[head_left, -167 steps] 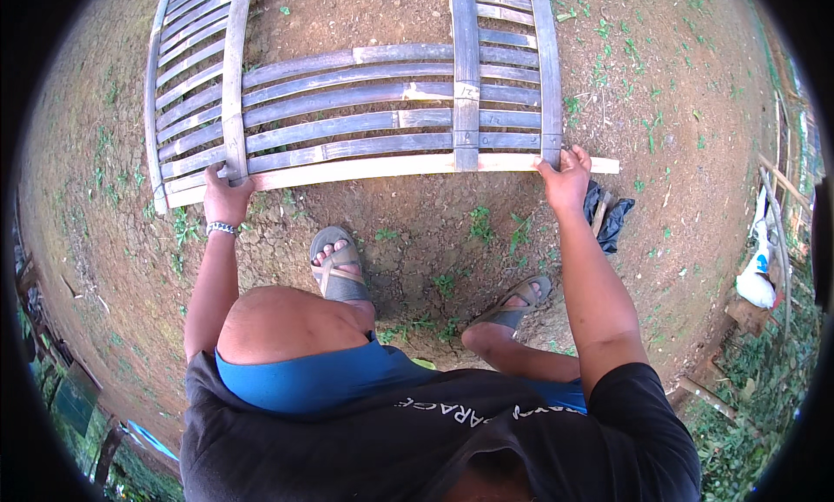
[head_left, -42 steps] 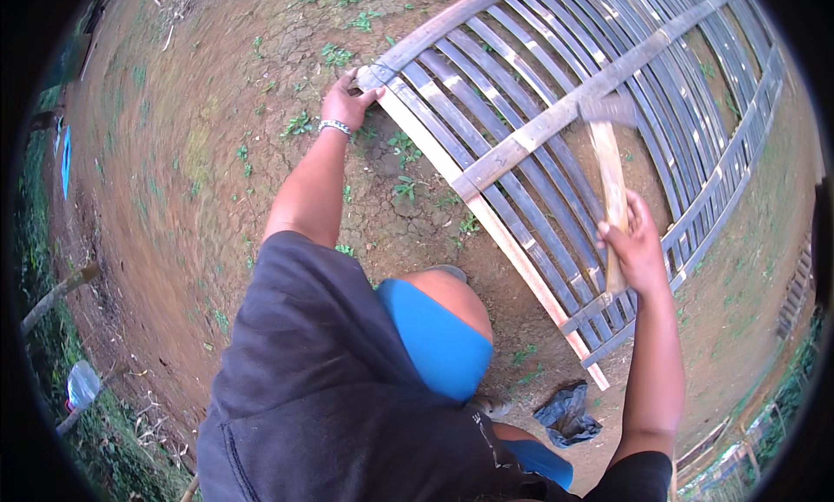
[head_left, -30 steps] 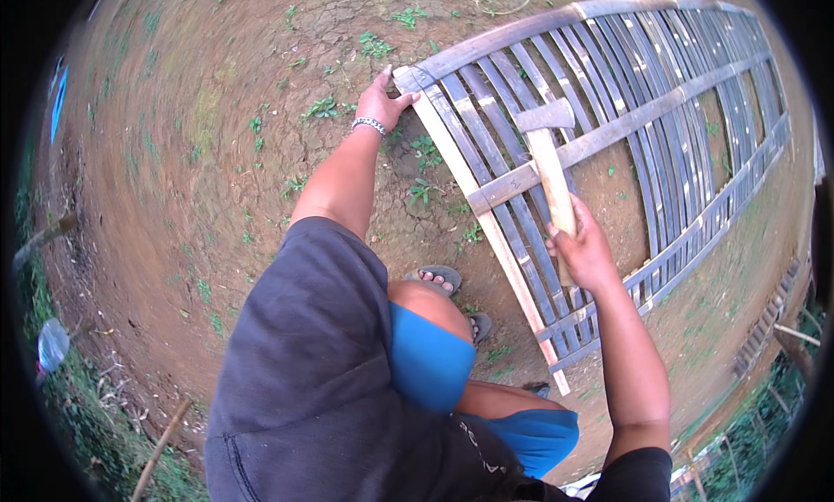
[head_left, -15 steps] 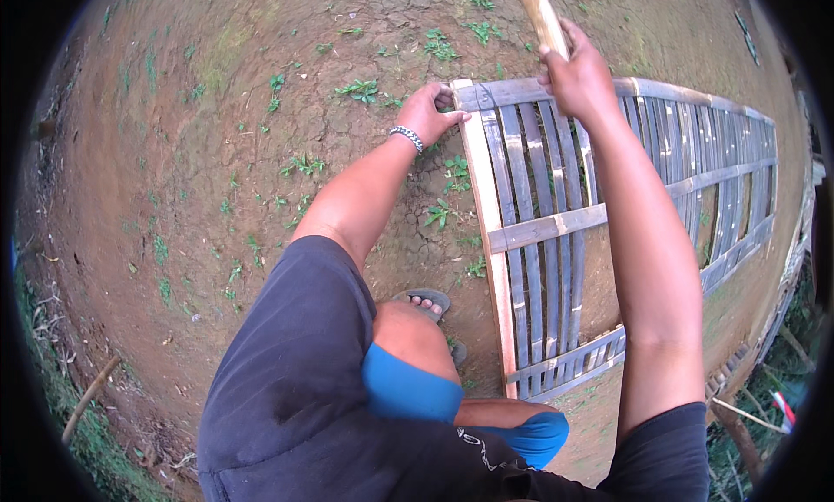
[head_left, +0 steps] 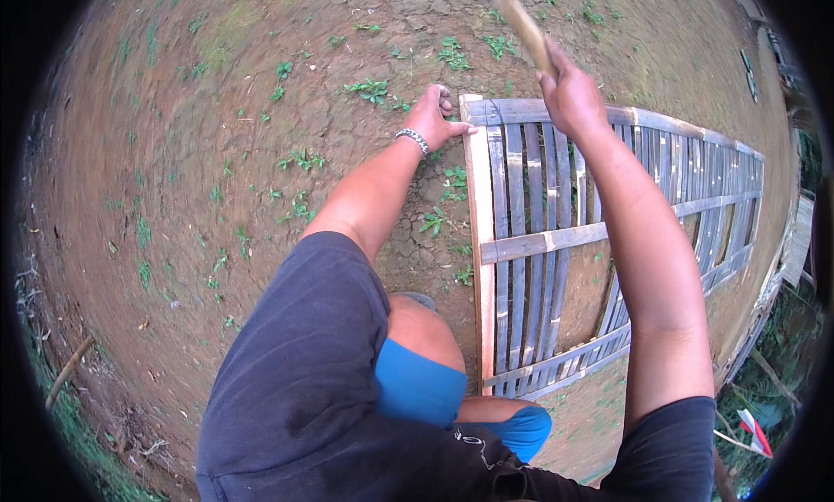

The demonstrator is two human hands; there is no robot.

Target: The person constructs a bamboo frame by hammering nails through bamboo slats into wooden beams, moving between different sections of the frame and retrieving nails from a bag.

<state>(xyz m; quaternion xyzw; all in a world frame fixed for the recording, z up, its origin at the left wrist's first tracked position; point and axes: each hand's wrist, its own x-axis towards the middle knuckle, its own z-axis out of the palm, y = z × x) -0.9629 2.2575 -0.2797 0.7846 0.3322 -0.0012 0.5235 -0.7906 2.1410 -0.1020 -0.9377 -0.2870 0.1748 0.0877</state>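
Observation:
My right hand (head_left: pixel 576 98) is closed round the wooden handle of a hammer (head_left: pixel 526 31), raised above the far edge of a bamboo slat panel (head_left: pixel 543 241). The hammer's dark head is partly cut off at the top of the view. A pale wooden batten (head_left: pixel 479 189) runs along the panel's left end. Beside the far left corner is my left hand (head_left: pixel 436 118), its thumb tip at the batten and its fingers bent and apart from the thumb. No nail can be made out there.
Cracked brown soil (head_left: pixel 217 94) with small green weeds surrounds the panel. My bent knee (head_left: pixel 426 328) is close to the panel's left end. A stick (head_left: pixel 69 372) lies at the lower left, and a small red and white flag (head_left: pixel 756 432) shows at the lower right.
The hammer has tilted left, bringing its head into view. My left fingers have come off the panel corner, the thumb staying at the batten. The view has shifted slightly.

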